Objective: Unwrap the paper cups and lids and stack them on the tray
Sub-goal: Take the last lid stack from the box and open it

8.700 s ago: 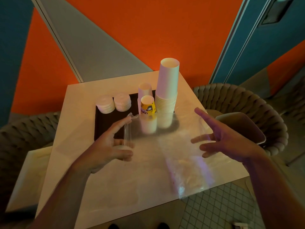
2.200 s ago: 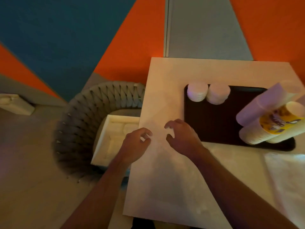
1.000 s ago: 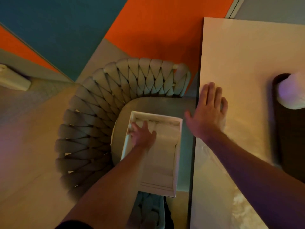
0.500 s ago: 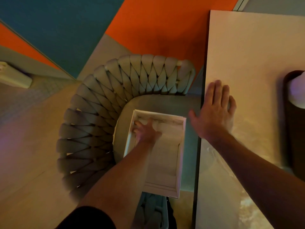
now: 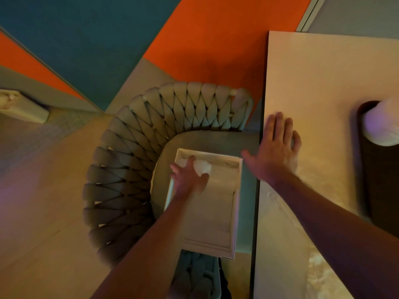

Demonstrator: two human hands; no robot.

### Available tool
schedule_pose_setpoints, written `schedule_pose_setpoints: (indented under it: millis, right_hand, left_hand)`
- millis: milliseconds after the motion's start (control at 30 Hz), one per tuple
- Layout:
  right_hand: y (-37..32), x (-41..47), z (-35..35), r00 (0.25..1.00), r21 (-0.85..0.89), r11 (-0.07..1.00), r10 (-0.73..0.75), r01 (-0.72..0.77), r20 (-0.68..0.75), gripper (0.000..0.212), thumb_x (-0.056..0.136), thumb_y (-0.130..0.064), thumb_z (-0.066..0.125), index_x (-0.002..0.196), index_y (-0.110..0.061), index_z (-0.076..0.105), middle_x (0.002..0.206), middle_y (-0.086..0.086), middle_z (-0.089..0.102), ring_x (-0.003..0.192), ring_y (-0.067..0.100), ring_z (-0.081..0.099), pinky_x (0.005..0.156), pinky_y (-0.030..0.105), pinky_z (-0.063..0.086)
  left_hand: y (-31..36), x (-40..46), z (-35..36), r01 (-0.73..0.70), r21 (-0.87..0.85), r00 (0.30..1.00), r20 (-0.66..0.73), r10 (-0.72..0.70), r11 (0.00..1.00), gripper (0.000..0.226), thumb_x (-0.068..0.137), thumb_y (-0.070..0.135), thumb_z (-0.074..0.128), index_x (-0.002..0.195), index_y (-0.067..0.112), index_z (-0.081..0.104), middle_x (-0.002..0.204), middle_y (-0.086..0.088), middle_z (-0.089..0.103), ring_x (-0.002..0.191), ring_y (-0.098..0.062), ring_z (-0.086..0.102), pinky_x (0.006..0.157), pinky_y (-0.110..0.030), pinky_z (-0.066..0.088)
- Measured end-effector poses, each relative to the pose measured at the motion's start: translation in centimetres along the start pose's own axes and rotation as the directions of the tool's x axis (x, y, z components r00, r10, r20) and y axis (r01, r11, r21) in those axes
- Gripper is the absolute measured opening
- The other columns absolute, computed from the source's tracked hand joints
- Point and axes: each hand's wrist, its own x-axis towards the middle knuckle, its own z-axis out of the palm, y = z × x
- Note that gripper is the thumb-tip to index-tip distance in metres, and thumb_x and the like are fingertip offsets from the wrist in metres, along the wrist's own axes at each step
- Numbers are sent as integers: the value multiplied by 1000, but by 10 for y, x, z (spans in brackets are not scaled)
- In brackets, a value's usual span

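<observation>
My left hand (image 5: 189, 178) reaches down into a white cardboard box (image 5: 216, 214) on the chair seat and grips a white wrapped bundle (image 5: 201, 167) at the box's far end. Whether the bundle holds lids or cups is not clear. My right hand (image 5: 275, 147) lies flat, fingers straight, on the left edge of the pale table (image 5: 319, 83). At the right edge, the dark tray (image 5: 380, 190) shows one corner, with a stack of white lids (image 5: 382, 124) on it.
A woven grey armchair (image 5: 138, 169) stands left of the table and carries the box on its seat. Orange and teal wall panels lie behind it. A pale box-like object (image 5: 21, 106) sits on the floor at far left.
My left hand, reaching in the box before, now grips a white wrapped bundle at its far end. My right hand stays flat on the table edge. The view had swung left from the tray.
</observation>
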Motion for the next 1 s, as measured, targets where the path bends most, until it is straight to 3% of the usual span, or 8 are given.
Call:
schedule_pose_setpoints:
  millis: [100, 167, 233, 333, 433, 667, 867, 1000]
  right_hand:
    - [3, 3, -7, 992, 35, 999, -4, 0, 125, 123, 83, -75, 55, 159, -9, -15, 167, 11, -22, 155, 34, -17, 124, 50, 1]
    - [6, 8, -19, 971, 112, 994, -19, -8, 238, 120, 85, -76, 54, 160, -11, -14, 167, 9, -24, 154, 32, -19, 125, 50, -1]
    - [10, 9, -40, 960, 313, 949, -53, -37, 274, 102, 90, -69, 56, 162, -17, 7, 170, 7, -5, 157, 30, -4, 124, 49, 8]
    - [21, -17, -71, 977, 678, 730, -72, -85, 200, 51, 96, -49, 61, 139, -22, 56, 146, 3, 53, 132, 22, 51, 102, 32, 41]
    - [31, -72, -91, 941, 899, 379, -163, -218, 296, 24, 99, -38, 59, 108, -20, 72, 115, 9, 73, 93, 17, 70, 81, 30, 51]
    - [72, -159, -112, 863, 883, -168, -355, -438, 361, 90, 60, -60, 87, 133, -13, 61, 130, 11, 67, 122, 25, 64, 106, 39, 47]
    - [139, -206, -136, 936, 863, -408, -303, -297, 179, 71, 76, -42, 83, 135, -8, 63, 139, 21, 60, 133, 36, 55, 115, 49, 41]
    - [189, -234, -155, 951, 801, -546, -296, -247, 92, 57, 67, -36, 89, 120, -19, 76, 130, 14, 67, 121, 27, 64, 98, 38, 55]
  left_hand:
    - [6, -28, -25, -15, -226, 999, -35, 7, 974, 65, 86, 39, 68, 143, 40, 36, 136, -10, 27, 119, -39, 47, 87, -35, 53]
    - [13, -49, -40, -47, -392, 998, -55, 27, 919, 64, 88, 31, 69, 144, 40, 38, 133, -7, 29, 108, -24, 45, 64, -13, 46]
    - [22, -74, -54, -86, -524, 996, -74, 56, 847, 64, 88, 23, 68, 143, 37, 40, 131, -4, 29, 101, -18, 45, 49, -8, 41]
    - [36, -111, -70, -179, -696, 984, -121, 133, 695, 71, 73, 30, 71, 139, 38, 45, 137, -3, 35, 106, -15, 50, 71, -20, 58]
    - [52, -144, -74, -227, -818, 967, -126, 220, 529, 71, 67, 29, 72, 134, 38, 48, 139, -3, 42, 120, -22, 52, 88, -43, 60]
    - [97, -225, -51, -285, -899, 864, -91, 495, 333, 74, 68, 27, 75, 135, 40, 45, 135, 3, 53, 119, -19, 61, 94, -43, 58]
    - [132, -293, -20, -308, -879, 772, -9, 635, 363, 69, 70, 32, 82, 127, 54, 50, 132, 13, 56, 120, -12, 61, 89, -35, 58]
    - [154, -332, -4, -161, -940, 787, 62, 613, 302, 58, 86, 40, 75, 137, 42, 48, 134, -2, 62, 118, -21, 65, 96, -41, 56]
